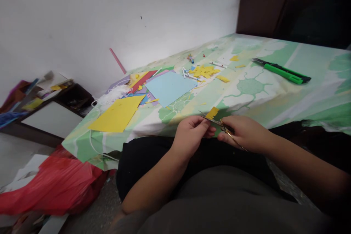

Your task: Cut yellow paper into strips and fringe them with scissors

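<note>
My right hand (245, 131) is closed around the gold-coloured handles of a pair of scissors (231, 138), whose blades point left. A small piece of yellow paper (213, 112) with a fringed edge shows just beyond the blades. My left hand (192, 131) is pinched closed beside the blade tips, above my lap near the table edge. It seems to grip the yellow paper, though its fingertips partly hide the hold.
On the patterned tablecloth (246, 97) lie a green box cutter (286, 73), a pile of yellow paper scraps (205, 71), a light blue sheet (170, 87), a yellow sheet (119, 114) and white string (113, 95). A red plastic bag (63, 186) sits low on the left.
</note>
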